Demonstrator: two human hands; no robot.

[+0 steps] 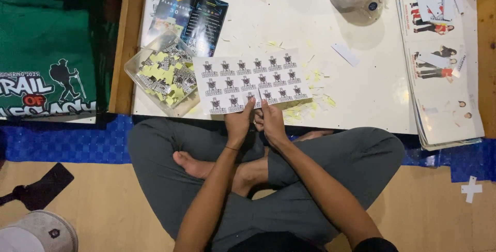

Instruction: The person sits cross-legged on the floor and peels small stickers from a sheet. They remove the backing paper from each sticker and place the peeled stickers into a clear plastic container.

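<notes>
Two bare hands meet at the near edge of a sticker sheet (251,83) lying on the low white table (372,92): the left hand (238,123) pinches that edge with fingers closed on it, and just right of it the right hand (270,121) grips the same edge, fingers curled shut. Whether either hand hides a tool, I cannot tell. Left of the sheet sits a clear plastic tray (163,73) of cut stickers; the sheet's long axis runs left to right, slightly tilted.
</notes>
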